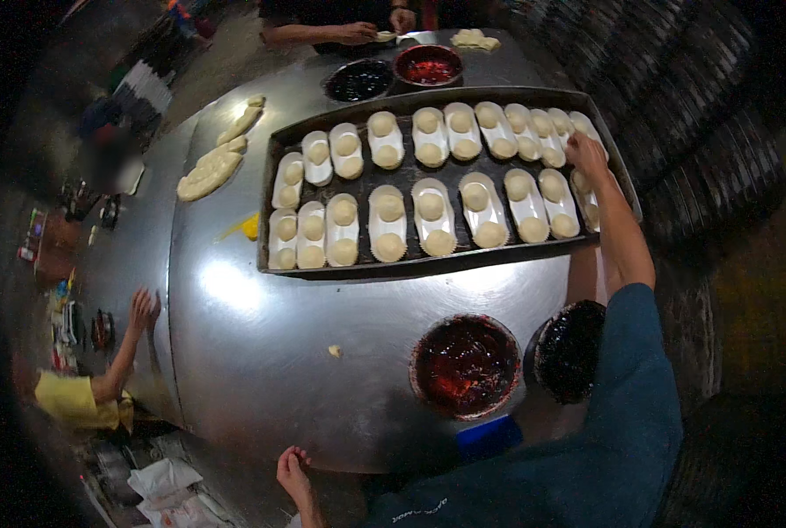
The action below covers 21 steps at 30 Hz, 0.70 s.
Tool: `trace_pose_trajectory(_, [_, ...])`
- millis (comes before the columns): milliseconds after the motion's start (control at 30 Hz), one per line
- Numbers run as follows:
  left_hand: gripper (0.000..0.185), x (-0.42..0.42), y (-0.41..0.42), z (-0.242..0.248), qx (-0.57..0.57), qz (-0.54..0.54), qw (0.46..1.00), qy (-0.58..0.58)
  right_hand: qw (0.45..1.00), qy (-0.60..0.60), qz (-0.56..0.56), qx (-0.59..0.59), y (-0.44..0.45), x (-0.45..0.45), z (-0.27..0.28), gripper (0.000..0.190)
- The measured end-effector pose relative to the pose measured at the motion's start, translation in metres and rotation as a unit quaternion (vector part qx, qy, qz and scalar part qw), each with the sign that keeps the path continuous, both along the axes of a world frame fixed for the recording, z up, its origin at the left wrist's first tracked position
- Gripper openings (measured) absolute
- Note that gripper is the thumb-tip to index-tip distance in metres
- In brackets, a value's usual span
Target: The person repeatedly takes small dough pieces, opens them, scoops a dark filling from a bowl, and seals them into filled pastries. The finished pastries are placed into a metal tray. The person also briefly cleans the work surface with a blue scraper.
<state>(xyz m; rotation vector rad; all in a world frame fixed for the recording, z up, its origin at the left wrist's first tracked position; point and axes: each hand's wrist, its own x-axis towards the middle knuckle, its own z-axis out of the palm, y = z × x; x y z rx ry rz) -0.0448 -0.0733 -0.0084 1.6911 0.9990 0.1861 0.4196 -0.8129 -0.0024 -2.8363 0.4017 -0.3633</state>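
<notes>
A long dark metal baking tray [432,263] lies across the steel table, bearing two rows of white paper molds [490,214], most with two pale dough balls [439,242]. At the tray's right end, my right hand [587,155] reaches down to a mold in the back row; its fingertips are partly hidden, so what it holds cannot be told. My left hand [294,465] hangs at the table's front edge with fingers curled and nothing visible in it. Nearer to me stand a bowl of dark red filling [465,366] and a bowl of blackish filling [569,353], partly covered by my right arm.
Two more filling bowls [428,65] stand behind the tray. Pieces of dough [211,171] lie left of it, beside a yellow scraper-like thing [251,227]. A blue object [490,437] is at the front edge. Co-workers' hands [360,33] are at the far side; another person's arm [119,356] is at left.
</notes>
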Motion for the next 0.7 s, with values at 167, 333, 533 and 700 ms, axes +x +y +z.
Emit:
trace_pose_trajectory(167, [0.022,0.03,-0.024,0.019,0.008,-0.07,0.997,-0.022,0.992,-0.071,0.061,-0.081,0.033,-0.033,0.02,0.038])
trace_pose_trajectory(333, [0.025,0.051,-0.026,0.029,0.021,-0.092,0.996,-0.008,0.991,-0.059,0.074,0.098,0.08,-0.102,0.077,0.031])
trace_pose_trajectory(533, [0.029,0.065,-0.005,0.021,-0.089,-0.118,0.988,-0.04,0.966,-0.082,0.041,0.243,0.155,-0.249,0.126,0.026])
trace_pose_trajectory(700, [0.024,0.071,0.029,0.004,-0.182,-0.114,0.966,-0.141,0.944,-0.107,-0.009,0.313,0.224,-0.387,0.115,0.022])
